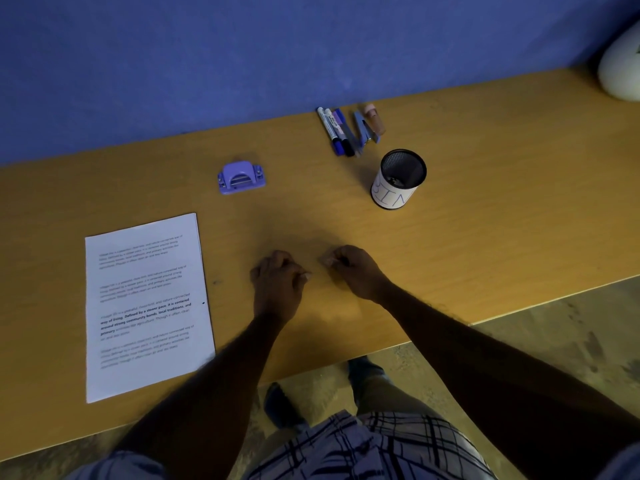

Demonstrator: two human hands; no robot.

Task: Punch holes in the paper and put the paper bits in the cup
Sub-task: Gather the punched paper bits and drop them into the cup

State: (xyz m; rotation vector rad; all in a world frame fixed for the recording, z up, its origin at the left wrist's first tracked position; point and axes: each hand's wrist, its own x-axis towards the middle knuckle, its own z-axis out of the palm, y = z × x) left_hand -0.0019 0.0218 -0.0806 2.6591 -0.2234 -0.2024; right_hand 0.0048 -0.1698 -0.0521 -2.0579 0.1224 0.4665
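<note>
Left hand (pixel 277 280), right hand (pixel 351 271) curled, apart, before white-labelled black mesh cup (pixel 398 180); contents unclear. Pinch bits firmly, release above cup.

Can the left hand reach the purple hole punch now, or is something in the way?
Probably yes: only bare table lies between the left hand and the hole punch; the paper lies off to the side.

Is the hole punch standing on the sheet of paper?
No, the hole punch stands on the bare table, apart from the paper.
</note>
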